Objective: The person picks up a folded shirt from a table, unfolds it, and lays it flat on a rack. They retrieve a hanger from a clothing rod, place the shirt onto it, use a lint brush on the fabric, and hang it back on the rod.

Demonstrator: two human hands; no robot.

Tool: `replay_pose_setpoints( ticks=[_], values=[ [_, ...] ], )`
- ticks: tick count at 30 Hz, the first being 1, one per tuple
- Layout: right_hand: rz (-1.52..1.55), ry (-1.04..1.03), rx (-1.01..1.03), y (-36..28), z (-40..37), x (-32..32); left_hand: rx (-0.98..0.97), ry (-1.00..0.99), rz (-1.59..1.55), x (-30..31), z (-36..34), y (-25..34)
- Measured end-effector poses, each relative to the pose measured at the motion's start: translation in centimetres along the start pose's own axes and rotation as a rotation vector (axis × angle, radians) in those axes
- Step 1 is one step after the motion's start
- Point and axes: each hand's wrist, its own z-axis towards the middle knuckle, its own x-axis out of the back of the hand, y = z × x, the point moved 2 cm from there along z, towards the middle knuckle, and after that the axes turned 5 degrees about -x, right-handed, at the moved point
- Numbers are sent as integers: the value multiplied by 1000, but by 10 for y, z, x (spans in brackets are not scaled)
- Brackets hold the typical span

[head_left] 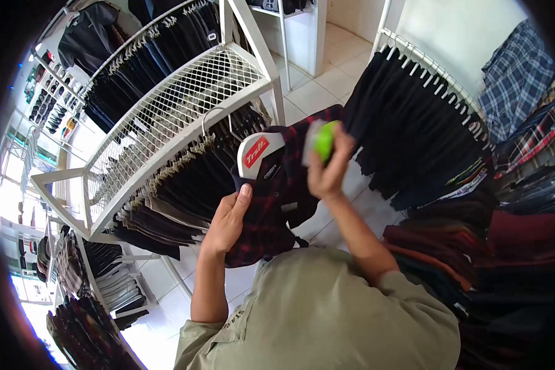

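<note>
A dark red-and-black plaid shirt point(265, 223) hangs on a white hanger point(250, 161) with a red label, in front of my body. My left hand point(227, 221) grips the shirt near its collar, thumb on top, just below the hanger. My right hand point(332, 165) is closed round a green and pale brush point(322, 143), held over the shirt's shoulder on the right. The brush is blurred, so its underside cannot be made out. The hanger's metal hook points up toward the rack.
A white mesh-topped rack point(166, 111) of hanging trousers stands ahead to the left. Black garments point(413, 129) hang on a rail at the right. Folded clothes point(431, 246) lie in stacks at the lower right. White floor tiles point(336, 77) show between the racks.
</note>
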Motion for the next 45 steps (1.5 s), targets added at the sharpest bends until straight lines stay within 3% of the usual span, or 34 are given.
replay_pose_setpoints(
  ticks=[2, 4, 5, 6, 8, 10, 12, 14, 16, 18, 19, 20, 22, 24, 26, 28, 29, 32, 34, 36, 38, 40, 42, 43, 44, 45],
  values=[
    [3, -98, 87, -18, -26, -18, -16, -30, -6, -5, 2, 5],
    [-6, -221, 89, 14, -50, -26, 21, -6, -148, -2, 0, 17],
    [-233, -336, 45, 32, -54, -22, 17, -5, -142, 1, -1, 22],
    [-363, -401, -286, 51, -60, -21, 47, 39, -210, 3, -4, 26],
    [-242, -30, -334, 68, -54, -2, 73, 90, -279, 8, -6, 26],
    [-170, 79, -291, 45, -26, 11, 30, 75, -266, 9, -7, 23],
    [-89, 33, -130, 13, -2, 5, 30, 38, -194, 4, -4, 24],
    [-43, -89, 167, -16, 15, -3, 11, -4, -119, -2, 1, 23],
    [-178, -80, 351, 4, 17, -5, -10, -43, 27, -1, 4, 14],
    [-318, 60, 80, 49, 32, 0, -40, -52, 38, 10, 3, 11],
    [-327, 57, -255, 70, 35, 6, -48, -25, 0, 14, 3, 9],
    [-430, 42, -391, 92, 32, 13, -54, 3, -40, 15, 1, 8],
    [-306, 220, -268, 74, 36, 25, -85, 35, -45, 13, 1, 18],
    [-151, 156, -175, 38, 31, 23, -46, 26, 49, 10, -1, 19],
    [-19, -2, 117, 7, 24, 17, -39, -4, 1, 2, 1, 15],
    [-112, -123, 219, 14, 14, 9, -40, -37, 87, -4, 1, 25],
    [-162, -41, 176, 27, 21, 9, -17, -62, 100, -1, 1, 24],
    [-390, -60, -385, 79, 23, 22, -6, -30, 33, 8, 3, 17],
    [-240, 0, -328, 59, 24, 31, 7, -16, 1, 3, -8, 34],
    [-15, 42, -294, 11, 18, 41, -276, 41, -80, -13, -11, 48],
    [106, -13, -159, -23, -6, 32, -212, -41, -163, -16, -5, 49],
    [28, -124, 23, -59, -14, 22, -155, -129, -244, -23, 7, 56],
    [139, -127, -67, -74, -37, 7, -30, -73, -417, -32, 21, 69],
    [179, -215, -10, -73, -51, 7, 67, -48, -285, -21, 33, 68],
    [220, -301, 52, -70, -62, 8, 123, 114, -277, -25, 38, 72],
    [283, -464, 118, -74, -62, 12, 63, 4, -181, -19, 57, 73]
  ],
)
